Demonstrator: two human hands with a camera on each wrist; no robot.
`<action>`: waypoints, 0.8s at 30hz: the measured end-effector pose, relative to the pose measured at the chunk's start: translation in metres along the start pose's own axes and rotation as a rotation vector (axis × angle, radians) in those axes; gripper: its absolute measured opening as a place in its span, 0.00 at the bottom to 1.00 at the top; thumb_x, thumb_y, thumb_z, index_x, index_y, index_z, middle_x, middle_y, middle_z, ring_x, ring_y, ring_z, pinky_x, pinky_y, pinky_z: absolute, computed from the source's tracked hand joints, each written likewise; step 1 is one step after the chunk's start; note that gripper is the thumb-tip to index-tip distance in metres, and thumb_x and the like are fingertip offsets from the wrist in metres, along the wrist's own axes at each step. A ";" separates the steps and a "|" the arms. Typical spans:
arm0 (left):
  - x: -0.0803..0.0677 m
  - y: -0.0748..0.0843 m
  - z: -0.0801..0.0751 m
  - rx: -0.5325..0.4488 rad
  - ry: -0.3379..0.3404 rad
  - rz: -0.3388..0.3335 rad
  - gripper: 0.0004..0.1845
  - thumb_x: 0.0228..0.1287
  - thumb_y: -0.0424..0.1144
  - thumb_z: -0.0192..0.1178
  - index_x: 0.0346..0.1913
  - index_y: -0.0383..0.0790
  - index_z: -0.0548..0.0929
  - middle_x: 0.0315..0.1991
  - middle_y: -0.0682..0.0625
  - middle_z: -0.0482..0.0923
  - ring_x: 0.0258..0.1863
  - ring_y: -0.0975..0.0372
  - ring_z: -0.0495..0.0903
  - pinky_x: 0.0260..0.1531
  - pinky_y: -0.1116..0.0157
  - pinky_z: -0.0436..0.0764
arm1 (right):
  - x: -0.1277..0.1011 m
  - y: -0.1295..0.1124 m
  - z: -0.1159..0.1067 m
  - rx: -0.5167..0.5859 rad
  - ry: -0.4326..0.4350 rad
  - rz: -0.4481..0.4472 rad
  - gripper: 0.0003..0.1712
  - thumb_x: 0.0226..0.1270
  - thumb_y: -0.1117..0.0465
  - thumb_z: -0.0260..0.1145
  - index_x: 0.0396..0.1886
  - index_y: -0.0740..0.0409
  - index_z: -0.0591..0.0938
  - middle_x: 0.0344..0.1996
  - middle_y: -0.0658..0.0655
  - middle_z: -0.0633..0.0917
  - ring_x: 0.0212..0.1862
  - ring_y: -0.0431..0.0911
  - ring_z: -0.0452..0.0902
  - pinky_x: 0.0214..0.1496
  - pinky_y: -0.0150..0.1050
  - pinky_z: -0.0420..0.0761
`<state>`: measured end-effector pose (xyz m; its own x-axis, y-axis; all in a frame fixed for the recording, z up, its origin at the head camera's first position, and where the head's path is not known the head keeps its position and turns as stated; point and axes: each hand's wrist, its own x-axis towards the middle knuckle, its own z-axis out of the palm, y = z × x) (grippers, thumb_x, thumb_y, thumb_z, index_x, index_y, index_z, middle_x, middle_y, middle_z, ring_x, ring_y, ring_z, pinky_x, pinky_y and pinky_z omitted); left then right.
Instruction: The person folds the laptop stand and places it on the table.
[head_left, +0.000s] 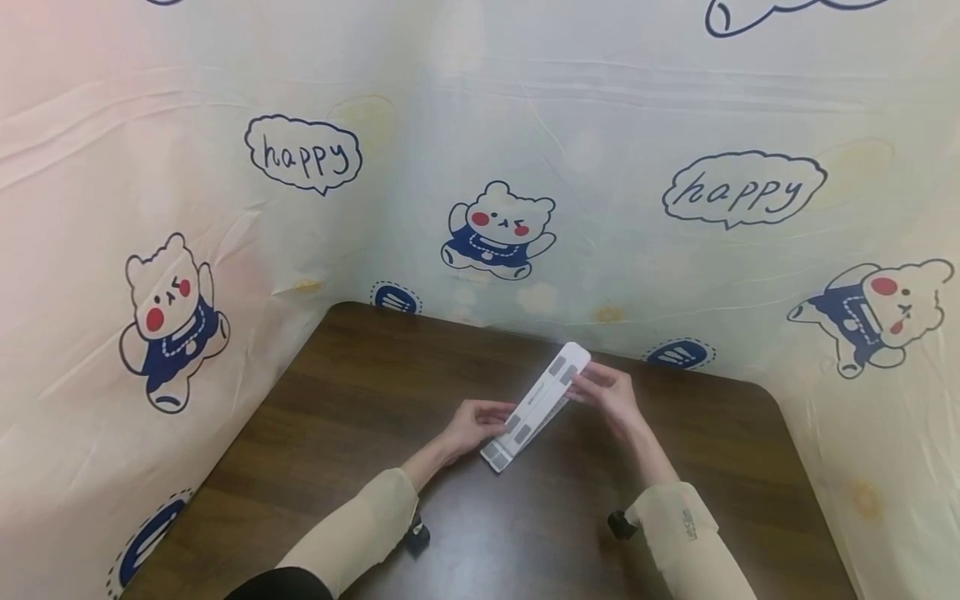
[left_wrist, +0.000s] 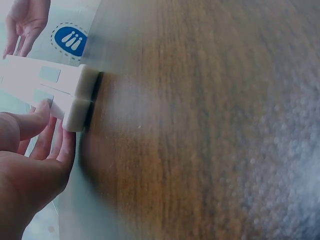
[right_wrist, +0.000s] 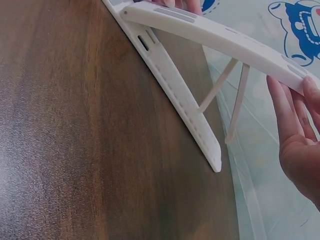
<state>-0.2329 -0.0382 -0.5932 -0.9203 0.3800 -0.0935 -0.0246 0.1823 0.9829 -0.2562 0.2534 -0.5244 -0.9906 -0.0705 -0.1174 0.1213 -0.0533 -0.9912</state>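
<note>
A white folding laptop stand [head_left: 534,404] with grey pads slants over the table, its hinged end low and its other end raised. My left hand [head_left: 471,429] grips it near the hinged end; in the left wrist view the thumb [left_wrist: 37,120] presses the top face and the fingers curl underneath. Toward the raised end, my right hand [head_left: 611,396] pinches the upper arm, thumb above and fingers below. The right wrist view shows the slotted base rail [right_wrist: 175,90] down on the table, with thin support struts [right_wrist: 217,86] hanging between rail and upper arm.
The dark wooden table [head_left: 337,433] has rounded far corners. A pale curtain [head_left: 600,108] printed with bears and "happy" bubbles hangs close along its far and side edges. Small black devices [head_left: 621,525] sit at both sleeve cuffs.
</note>
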 end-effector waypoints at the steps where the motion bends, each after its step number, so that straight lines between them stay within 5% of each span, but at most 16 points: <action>1: 0.000 0.000 0.000 0.001 0.003 -0.002 0.21 0.73 0.26 0.68 0.67 0.32 0.86 0.60 0.33 0.89 0.58 0.47 0.90 0.58 0.60 0.90 | 0.000 0.001 0.000 0.003 0.004 0.000 0.28 0.79 0.70 0.68 0.73 0.79 0.75 0.40 0.44 0.94 0.40 0.41 0.95 0.51 0.38 0.94; 24: 0.007 -0.005 0.004 -0.070 0.098 0.012 0.21 0.70 0.22 0.68 0.65 0.28 0.85 0.55 0.30 0.90 0.56 0.44 0.91 0.60 0.57 0.90 | -0.013 0.000 0.007 0.041 0.108 0.003 0.29 0.78 0.70 0.70 0.73 0.77 0.77 0.42 0.50 0.95 0.40 0.41 0.95 0.51 0.41 0.95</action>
<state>-0.2379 -0.0326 -0.5996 -0.9542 0.2911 -0.0695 -0.0378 0.1131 0.9929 -0.2426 0.2470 -0.5229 -0.9910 0.0370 -0.1288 0.1249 -0.0946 -0.9877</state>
